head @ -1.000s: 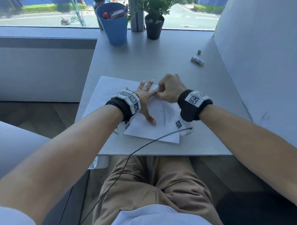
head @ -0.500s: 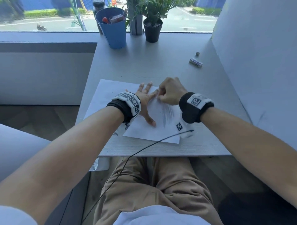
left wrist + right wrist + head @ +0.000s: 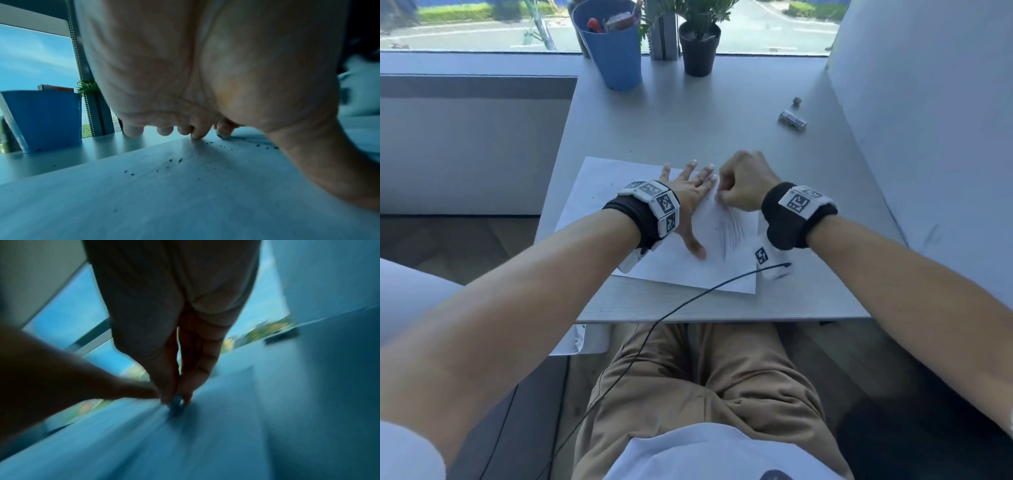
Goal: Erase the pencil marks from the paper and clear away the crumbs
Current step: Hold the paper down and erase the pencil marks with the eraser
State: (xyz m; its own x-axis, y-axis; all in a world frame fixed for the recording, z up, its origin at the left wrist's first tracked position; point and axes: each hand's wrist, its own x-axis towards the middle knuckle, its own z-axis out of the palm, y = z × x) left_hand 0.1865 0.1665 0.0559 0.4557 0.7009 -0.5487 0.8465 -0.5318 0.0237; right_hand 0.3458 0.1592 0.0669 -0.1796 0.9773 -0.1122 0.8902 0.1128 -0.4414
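A white sheet of paper [image 3: 661, 263] lies on the grey desk [image 3: 688, 126], with grey pencil marks [image 3: 731, 233] near its right side. My left hand [image 3: 688, 195] lies flat on the sheet with straight, spread fingers, holding it down. Right beside it my right hand [image 3: 743, 185] is curled, pinching a small eraser [image 3: 177, 400] against the paper at the upper end of the marks. In the left wrist view dark eraser crumbs [image 3: 170, 164] are scattered over the paper [image 3: 185, 203] under my palm. The right wrist view is blurred by motion.
A blue cup [image 3: 609, 48] with pens and a black potted plant [image 3: 700, 48] stand at the back by the window. A small wrapped eraser [image 3: 792, 120] and a tiny grey bit [image 3: 797, 101] lie at the right. A white wall [image 3: 928, 120] borders the desk's right side. A black cable [image 3: 688, 301] crosses the front edge.
My right hand has slid a little back and forth over the pencil marks with the eraser. The left hand stays flat on the paper.
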